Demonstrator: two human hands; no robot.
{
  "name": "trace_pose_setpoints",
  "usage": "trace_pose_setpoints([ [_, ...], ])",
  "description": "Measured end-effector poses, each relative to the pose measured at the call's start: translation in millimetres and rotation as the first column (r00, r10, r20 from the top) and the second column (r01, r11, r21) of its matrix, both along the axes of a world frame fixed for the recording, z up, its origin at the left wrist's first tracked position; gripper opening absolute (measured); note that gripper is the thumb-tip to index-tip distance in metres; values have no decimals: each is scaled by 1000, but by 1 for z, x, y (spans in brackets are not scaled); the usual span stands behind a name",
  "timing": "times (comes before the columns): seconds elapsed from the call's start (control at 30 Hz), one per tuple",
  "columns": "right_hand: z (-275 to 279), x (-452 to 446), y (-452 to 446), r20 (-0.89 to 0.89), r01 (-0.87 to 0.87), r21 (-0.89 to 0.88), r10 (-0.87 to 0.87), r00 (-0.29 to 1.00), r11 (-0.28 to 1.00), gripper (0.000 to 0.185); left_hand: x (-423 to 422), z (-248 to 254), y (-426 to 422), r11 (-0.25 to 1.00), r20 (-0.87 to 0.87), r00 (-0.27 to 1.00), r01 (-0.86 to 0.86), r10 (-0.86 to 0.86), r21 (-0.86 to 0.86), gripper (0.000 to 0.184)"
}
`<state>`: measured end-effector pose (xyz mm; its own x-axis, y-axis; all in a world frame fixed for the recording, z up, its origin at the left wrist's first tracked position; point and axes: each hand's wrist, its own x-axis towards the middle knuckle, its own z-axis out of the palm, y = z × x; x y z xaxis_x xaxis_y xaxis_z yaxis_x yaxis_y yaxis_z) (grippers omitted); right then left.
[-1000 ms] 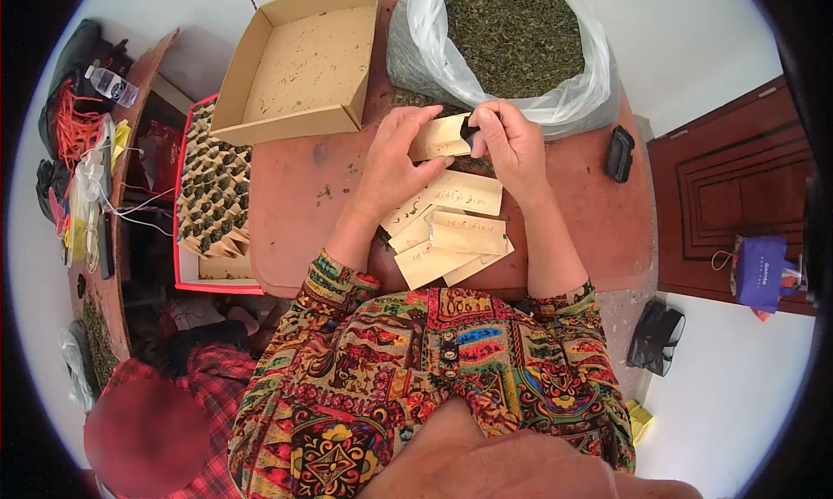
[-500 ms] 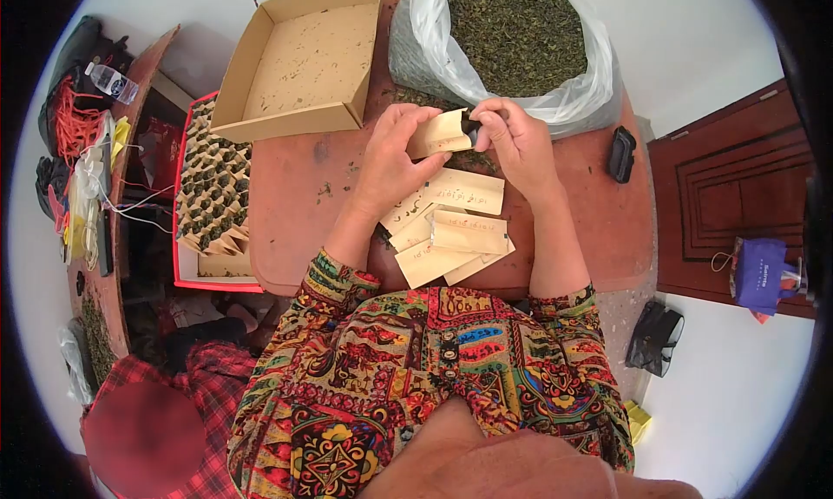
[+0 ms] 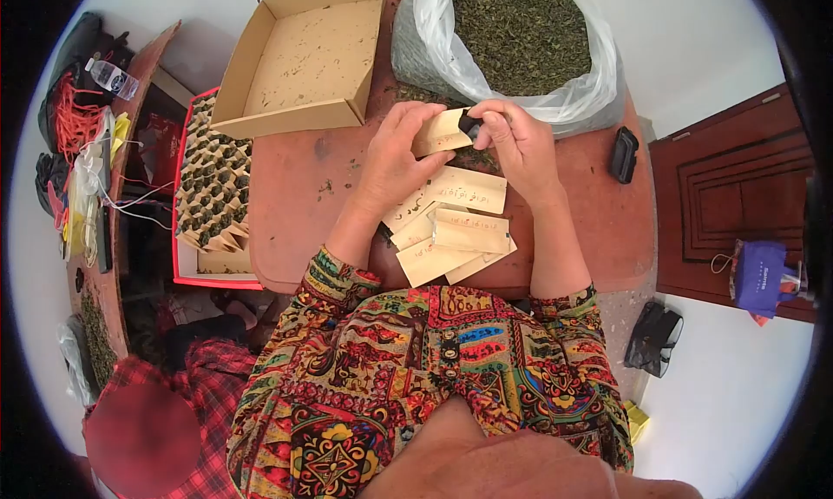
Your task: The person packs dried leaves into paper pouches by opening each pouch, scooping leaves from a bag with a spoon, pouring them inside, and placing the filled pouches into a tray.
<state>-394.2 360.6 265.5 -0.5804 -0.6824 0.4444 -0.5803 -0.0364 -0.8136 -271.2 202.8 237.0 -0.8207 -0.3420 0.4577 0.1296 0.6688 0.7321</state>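
My left hand (image 3: 402,156) is closed round a small tan paper packet (image 3: 442,133), thumb below and fingers above. At the packet's right end, my right hand (image 3: 514,143) pinches a small black thing (image 3: 469,124) with a grey side; its kind I cannot make out. It sits at the packet's mouth, partly hidden by the fingers. Below the hands, several flat tan packets (image 3: 471,230) with red print lie overlapping on the reddish-brown table (image 3: 304,213). Just beyond my right hand stands a clear plastic bag (image 3: 434,30) full of dark dried tea leaves (image 3: 521,39).
An open cardboard box (image 3: 299,74) with leaf crumbs is at the back left. Beside it, a red-edged box (image 3: 176,256) holds rows of filled tan packets (image 3: 213,187). A black case (image 3: 622,154) lies at the right. A person in a plaid sleeve (image 3: 221,377) is lower left.
The black thing at the packet's mouth shows more plainly now, between the packet and my right fingertips. Both hands stay in nearly the same place.
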Motion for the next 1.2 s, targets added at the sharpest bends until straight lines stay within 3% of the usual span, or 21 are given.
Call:
trace_pose_setpoints([
  [0.17,2,-8,8,-75,-9,-76,3,997,997,20,-1,-5,-8,998,-32,999,39,-37,50,58],
  [0.37,5,-13,12,-156,-108,-121,88,984,987,18,-1,-8,-8,928,6,987,149,-161,342,56],
  [0.73,9,-10,16,-95,-267,-22,264,960,963,20,2,-8,-8,911,20,970,222,-244,347,55],
  [0.83,5,-12,16,-72,-277,-54,273,959,959,21,4,-3,-7,908,9,966,241,-259,343,53],
  [0.93,5,-8,16,61,-253,-132,263,963,958,23,4,-2,-6,884,-18,958,272,-287,381,53],
  [1.2,6,-13,21,18,-313,-129,318,948,941,27,6,-3,-8,803,-7,930,321,-367,502,52],
])
